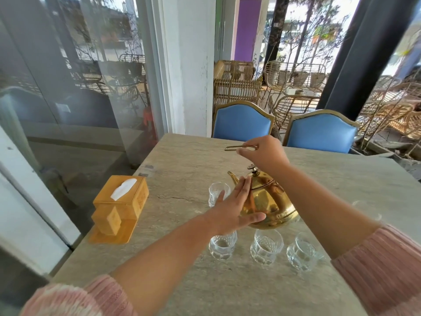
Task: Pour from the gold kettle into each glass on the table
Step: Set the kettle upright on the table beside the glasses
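Observation:
The gold kettle (267,201) stands on the stone table (182,169), spout pointing left. My right hand (265,153) is above its lid and pinches the thin gold handle (234,147), which is swung up. My left hand (230,210) lies flat with straight fingers against the kettle's left side. A clear glass (217,192) stands just left of the spout, partly behind my left fingers. Three more clear glasses (222,246) (266,248) (300,254) stand in a row in front of the kettle. A faint further glass (364,208) shows to the right behind my right forearm.
A wooden tissue box (120,201) on a wooden tray sits near the table's left edge. Two blue chairs (242,122) (321,131) stand at the far side. A glass wall runs along the left, and wicker furniture stands outside.

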`<state>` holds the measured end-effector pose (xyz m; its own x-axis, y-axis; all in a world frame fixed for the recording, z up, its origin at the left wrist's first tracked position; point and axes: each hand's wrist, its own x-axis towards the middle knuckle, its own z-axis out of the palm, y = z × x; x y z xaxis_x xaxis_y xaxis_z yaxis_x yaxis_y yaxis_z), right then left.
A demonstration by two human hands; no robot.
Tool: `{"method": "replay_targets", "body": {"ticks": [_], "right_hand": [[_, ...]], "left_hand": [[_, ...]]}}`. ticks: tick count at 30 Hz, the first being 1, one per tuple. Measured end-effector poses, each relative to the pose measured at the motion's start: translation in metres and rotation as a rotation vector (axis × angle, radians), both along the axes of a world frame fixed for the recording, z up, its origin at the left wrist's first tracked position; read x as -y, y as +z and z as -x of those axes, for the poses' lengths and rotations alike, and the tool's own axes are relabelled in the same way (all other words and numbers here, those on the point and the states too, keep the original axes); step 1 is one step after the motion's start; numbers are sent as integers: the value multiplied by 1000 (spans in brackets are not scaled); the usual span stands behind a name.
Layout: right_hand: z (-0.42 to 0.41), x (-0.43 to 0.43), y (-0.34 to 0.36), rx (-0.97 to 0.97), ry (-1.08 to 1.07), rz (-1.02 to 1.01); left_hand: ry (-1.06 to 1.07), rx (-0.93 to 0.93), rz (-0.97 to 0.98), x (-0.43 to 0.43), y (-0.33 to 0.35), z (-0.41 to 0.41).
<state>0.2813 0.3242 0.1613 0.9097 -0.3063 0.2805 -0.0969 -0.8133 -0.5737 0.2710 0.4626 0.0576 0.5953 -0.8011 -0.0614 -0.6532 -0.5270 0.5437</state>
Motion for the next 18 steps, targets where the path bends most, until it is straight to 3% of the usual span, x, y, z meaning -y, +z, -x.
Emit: {"method": "replay_targets", "body": {"ticks": [4, 9, 15, 18], "right_hand": [[23, 6, 7, 11, -72, -304], [68, 1, 18, -44, -40, -853], [122, -6, 25, -101, 39, -1290], [152, -6, 24, -85, 113, -1415]], "left_hand": [[28, 42, 60, -4, 11, 7], [57, 137, 156, -17, 27, 29], [52, 183, 246, -33, 50, 74], [30, 229, 293, -36, 53, 96]]}}
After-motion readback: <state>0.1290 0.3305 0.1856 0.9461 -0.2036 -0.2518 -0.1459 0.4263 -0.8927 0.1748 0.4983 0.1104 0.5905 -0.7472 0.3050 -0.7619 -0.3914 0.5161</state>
